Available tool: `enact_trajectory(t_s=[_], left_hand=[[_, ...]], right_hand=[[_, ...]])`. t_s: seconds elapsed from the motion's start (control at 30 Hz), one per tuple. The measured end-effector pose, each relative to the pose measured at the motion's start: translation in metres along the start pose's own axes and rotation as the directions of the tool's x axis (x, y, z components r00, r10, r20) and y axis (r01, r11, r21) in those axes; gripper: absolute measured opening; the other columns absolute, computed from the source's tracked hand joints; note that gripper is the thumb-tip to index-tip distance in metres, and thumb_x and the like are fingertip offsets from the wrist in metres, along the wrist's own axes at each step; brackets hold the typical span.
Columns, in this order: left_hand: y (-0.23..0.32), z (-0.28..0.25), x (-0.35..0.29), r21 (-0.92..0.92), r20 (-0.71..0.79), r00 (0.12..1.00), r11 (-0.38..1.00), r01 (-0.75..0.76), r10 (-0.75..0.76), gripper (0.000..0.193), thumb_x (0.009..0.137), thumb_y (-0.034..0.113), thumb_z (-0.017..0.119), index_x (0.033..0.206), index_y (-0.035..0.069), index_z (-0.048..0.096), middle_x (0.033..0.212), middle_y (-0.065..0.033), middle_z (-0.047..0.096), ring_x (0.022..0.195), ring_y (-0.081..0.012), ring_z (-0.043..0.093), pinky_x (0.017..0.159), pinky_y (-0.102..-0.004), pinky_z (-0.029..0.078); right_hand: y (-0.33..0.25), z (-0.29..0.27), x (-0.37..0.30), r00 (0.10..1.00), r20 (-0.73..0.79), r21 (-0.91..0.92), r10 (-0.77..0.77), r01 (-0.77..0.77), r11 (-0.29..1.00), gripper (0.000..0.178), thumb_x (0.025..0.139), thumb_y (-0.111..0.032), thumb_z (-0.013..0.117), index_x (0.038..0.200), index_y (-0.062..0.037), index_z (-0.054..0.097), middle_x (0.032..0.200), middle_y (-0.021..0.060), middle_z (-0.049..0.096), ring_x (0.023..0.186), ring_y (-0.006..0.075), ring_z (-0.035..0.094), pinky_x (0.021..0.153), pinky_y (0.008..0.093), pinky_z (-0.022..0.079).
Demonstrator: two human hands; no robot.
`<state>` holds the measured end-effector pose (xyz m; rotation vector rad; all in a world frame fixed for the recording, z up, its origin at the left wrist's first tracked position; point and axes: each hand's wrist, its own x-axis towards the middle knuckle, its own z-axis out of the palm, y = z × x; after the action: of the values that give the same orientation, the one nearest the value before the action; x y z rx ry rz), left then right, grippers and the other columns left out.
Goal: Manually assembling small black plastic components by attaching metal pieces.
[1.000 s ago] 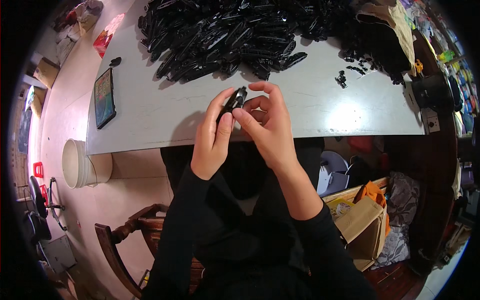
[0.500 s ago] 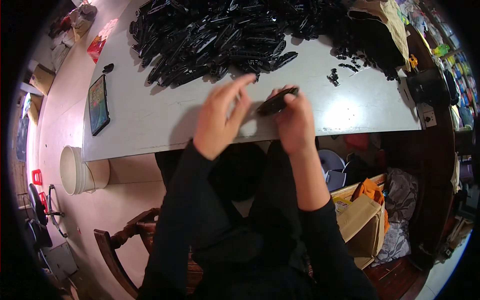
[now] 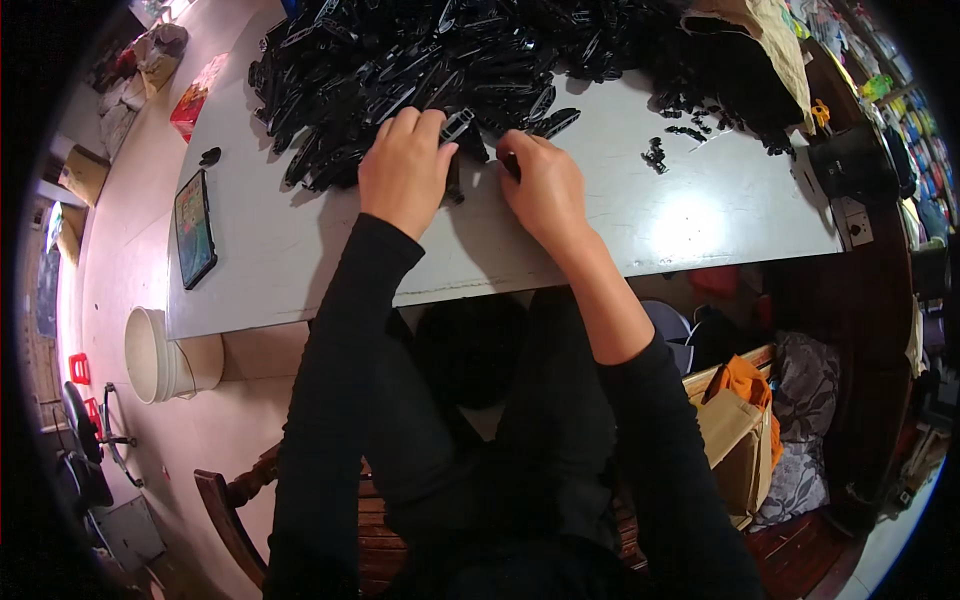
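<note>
A large heap of long, oval black plastic parts [image 3: 340,100] covers the far side of the table. My left hand [image 3: 403,165] lies over the heap's near edge, its fingers bent around a slotted black plastic part [image 3: 459,125] that shows between index finger and thumb. Below that thumb another dark piece [image 3: 455,188] sticks out, partly covered by the hand. Just to the right, my right hand [image 3: 545,190] is closed, with a small black piece [image 3: 511,166] pinched at its fingertips. Most of that piece is hidden by the fingers.
Small black clips [image 3: 654,155] lie on the white table [image 3: 740,225] at right, near an open brown paper sack [image 3: 770,40] of black pieces. A phone [image 3: 194,230] sits near the left edge. A white bucket [image 3: 150,355] and cardboard box [image 3: 735,440] stand below table height.
Both hands have moved away from me toward the heap. The left has come down onto its near edge. The oval black part seen in the right hand no longer shows there.
</note>
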<state>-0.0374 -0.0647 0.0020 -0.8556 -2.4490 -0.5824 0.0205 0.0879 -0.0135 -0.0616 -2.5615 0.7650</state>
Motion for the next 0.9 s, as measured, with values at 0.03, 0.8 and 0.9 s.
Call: enact_trajectory(t_s=[0.03, 0.8, 0.9], left_hand=[[-0.001, -0.002, -0.004, -0.031, -0.042, 0.999, 0.999, 0.024, -0.025, 0.025, 0.077, 0.017, 0.066, 0.097, 0.008, 0.056, 0.089, -0.0072, 0.054, 0.087, -0.0264, 0.055, 0.069, -0.0366, 0.047], [0.024, -0.051, -0.085, -0.842, 0.498, 0.773, -0.004, 0.540, -0.393, 0.031, 0.095, 0.020, 0.039, 0.119, 0.001, 0.044, 0.083, -0.0031, 0.053, 0.059, -0.0047, 0.038, 0.052, -0.0173, 0.030], [0.030, -0.051, -0.085, -0.838, 0.527, 0.764, -0.077, 0.540, -0.372, 0.032, 0.095, 0.020, 0.037, 0.120, 0.001, 0.044, 0.082, -0.0032, 0.053, 0.060, -0.0054, 0.039, 0.053, -0.0183, 0.031]], right_hand=[[0.000, -0.003, -0.004, 1.000, 0.003, 0.000, 0.000, 0.000, 1.000, 0.013, 0.075, -0.007, 0.062, 0.087, -0.0061, 0.057, 0.080, 0.0133, 0.063, 0.075, 0.0330, 0.060, 0.063, 0.0396, 0.047], [-0.001, -0.020, -0.026, 0.983, 0.065, 0.050, -0.172, 0.169, 0.984, 0.022, 0.071, 0.001, 0.059, 0.090, -0.0103, 0.063, 0.083, 0.0062, 0.060, 0.071, 0.0266, 0.060, 0.060, 0.0330, 0.047], [0.001, -0.024, -0.022, 0.999, 0.049, 0.198, 0.016, -0.026, 0.980, 0.016, 0.074, -0.005, 0.062, 0.090, -0.0065, 0.061, 0.079, 0.0087, 0.061, 0.069, 0.0269, 0.059, 0.060, 0.0325, 0.047]])
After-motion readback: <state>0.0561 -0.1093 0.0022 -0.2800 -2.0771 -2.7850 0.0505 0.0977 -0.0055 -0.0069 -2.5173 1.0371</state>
